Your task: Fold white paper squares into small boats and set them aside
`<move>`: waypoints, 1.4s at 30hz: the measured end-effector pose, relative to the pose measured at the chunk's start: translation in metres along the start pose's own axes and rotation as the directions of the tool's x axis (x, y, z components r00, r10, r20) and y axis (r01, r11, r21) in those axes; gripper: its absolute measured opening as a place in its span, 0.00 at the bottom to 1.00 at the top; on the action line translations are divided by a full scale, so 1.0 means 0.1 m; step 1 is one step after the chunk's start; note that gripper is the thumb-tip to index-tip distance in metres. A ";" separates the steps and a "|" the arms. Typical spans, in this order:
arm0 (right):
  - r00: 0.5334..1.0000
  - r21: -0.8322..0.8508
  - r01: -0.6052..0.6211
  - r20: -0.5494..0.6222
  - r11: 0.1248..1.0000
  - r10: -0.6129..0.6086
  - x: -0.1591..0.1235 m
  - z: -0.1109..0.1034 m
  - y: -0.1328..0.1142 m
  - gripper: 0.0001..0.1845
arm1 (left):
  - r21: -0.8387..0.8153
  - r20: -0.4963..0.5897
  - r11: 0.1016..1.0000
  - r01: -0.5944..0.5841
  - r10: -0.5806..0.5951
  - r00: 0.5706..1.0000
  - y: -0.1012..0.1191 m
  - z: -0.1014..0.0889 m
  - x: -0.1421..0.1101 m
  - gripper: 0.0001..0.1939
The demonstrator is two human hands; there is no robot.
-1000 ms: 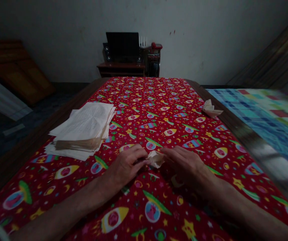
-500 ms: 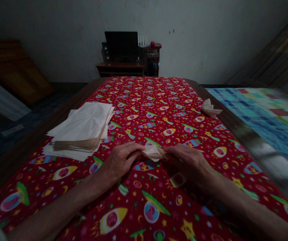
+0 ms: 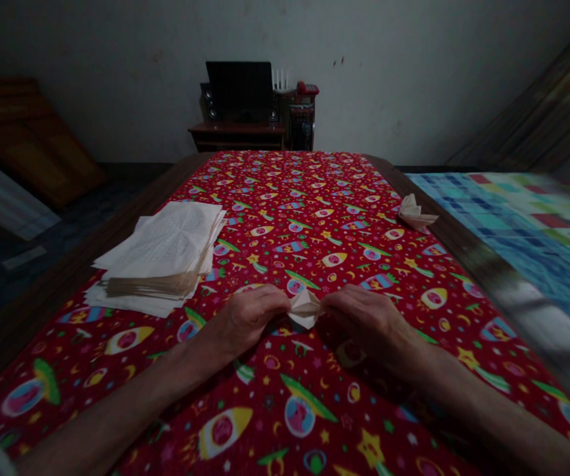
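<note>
A small piece of folded paper [image 3: 304, 311], pale and peaked in the middle, is held between my two hands just above or on the red patterned cloth [image 3: 309, 390]. My left hand [image 3: 250, 317] pinches its left end with thumb and fingers. On the other side, my right hand [image 3: 371, 320] pinches the right end, its fingertips partly hidden. To the left lies a stack of paper sheets [image 3: 166, 241], the top one creased and faintly printed. Another folded paper piece [image 3: 416, 213], with upright points, sits by the cloth's right edge.
Dark wooden table edges [image 3: 468, 254] flank the cloth. Beyond the far end stand a black monitor [image 3: 239, 89] and a red telephone [image 3: 307, 88]. A bed with a checked cover [image 3: 508, 225] is at the right, a wooden cabinet [image 3: 32, 139] at the left.
The folded paper has drawn narrower and its middle stands up more. My hands have come slightly closer together, still pinching both ends.
</note>
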State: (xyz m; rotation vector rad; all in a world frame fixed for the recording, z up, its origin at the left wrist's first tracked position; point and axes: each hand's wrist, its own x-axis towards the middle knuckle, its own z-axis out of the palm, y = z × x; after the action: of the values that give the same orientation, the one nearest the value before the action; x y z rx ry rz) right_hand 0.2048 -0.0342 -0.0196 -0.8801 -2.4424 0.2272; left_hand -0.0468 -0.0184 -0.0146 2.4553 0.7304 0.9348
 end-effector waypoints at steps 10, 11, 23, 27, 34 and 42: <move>0.999 -0.234 -0.051 -0.020 0.971 0.048 0.09 -0.02 -0.12 0.08 | 0.129 0.066 0.991 -0.037 0.029 0.997 0.03 0.01 -0.04 0.12; 0.998 -0.232 -0.064 -0.038 0.971 0.057 0.10 -0.02 -0.13 0.08 | 0.130 0.065 0.991 -0.040 0.032 0.997 0.03 0.01 -0.04 0.12; 0.916 0.160 -0.234 -0.294 0.959 0.273 0.18 -0.05 -0.19 0.09 | -0.622 -0.031 0.641 0.449 -0.594 0.804 0.18 0.18 0.06 0.17; 0.907 0.157 -0.257 -0.303 0.954 0.294 0.16 -0.03 -0.20 0.08 | -0.822 0.140 0.340 0.456 -0.656 0.742 0.24 0.25 0.06 0.18; 0.908 0.297 -0.244 -0.265 0.923 0.325 0.19 -0.02 -0.27 0.07 | -0.878 0.120 0.270 0.395 -0.674 0.729 0.25 0.28 0.01 0.17; 0.911 0.299 -0.264 -0.237 0.917 0.339 0.18 0.02 -0.32 0.08 | -0.869 0.123 0.300 0.394 -0.640 0.759 0.29 0.27 0.05 0.16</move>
State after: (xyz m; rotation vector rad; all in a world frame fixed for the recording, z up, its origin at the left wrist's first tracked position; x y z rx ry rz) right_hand 0.1746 -0.0476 -0.0026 -1.0884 -1.9488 0.4887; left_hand -0.0155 -0.0434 -0.0153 1.0648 0.7965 0.9886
